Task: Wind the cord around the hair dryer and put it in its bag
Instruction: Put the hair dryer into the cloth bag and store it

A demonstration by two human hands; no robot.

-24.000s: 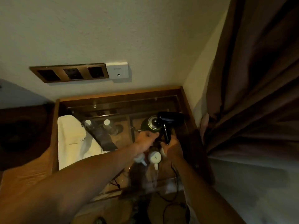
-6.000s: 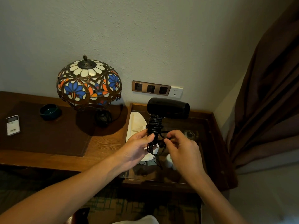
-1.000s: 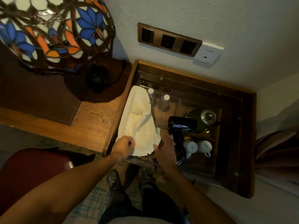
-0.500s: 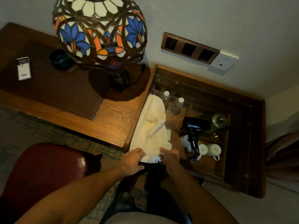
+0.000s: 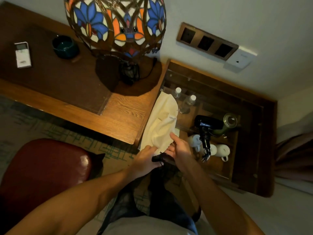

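Moved in closer since half a second ago: both hands now bunched at the near mouth of the bag [image 5: 162, 126], hair dryer [image 5: 207, 127] unmoved on the glass.

Nearest, bare forearms rising from the bottom edge over dark trousers. Left hand [image 5: 145, 160] curled at the bag's gathered lower hem, fingers tucked under the cloth, pinching the hem beside a small dark drawstring knot [image 5: 156, 158]. Right hand [image 5: 179, 150] just beside it, fingers loosely spread, forefinger pressed on the cream fabric, thumb toward the knot; hard to tell whether gripping or only resting.

Left of the arms, a red chair seat [image 5: 44, 170], close to the tabletop [image 5: 122, 116] edge, patterned carpet showing between.

Beyond the hands, bag lying lengthwise along the left edge of the glass-topped cabinet [image 5: 254, 133], its far end near two water bottles [image 5: 184, 100]. Well apart to the right, hair dryer lying on the glass, cord [image 5: 205, 138] wound round its handle, plug [image 5: 205, 156] dangling toward the near edge. White cups [image 5: 221, 150] and a green kettle [image 5: 227, 122] under the glass. Open glass between bag and dryer.

Farther, stained-glass lamp [image 5: 116, 22] on the tabletop, dark bowl [image 5: 65, 46] and white remote [image 5: 22, 54] to its left. Farthest, socket panel [image 5: 206, 42] on the wall.
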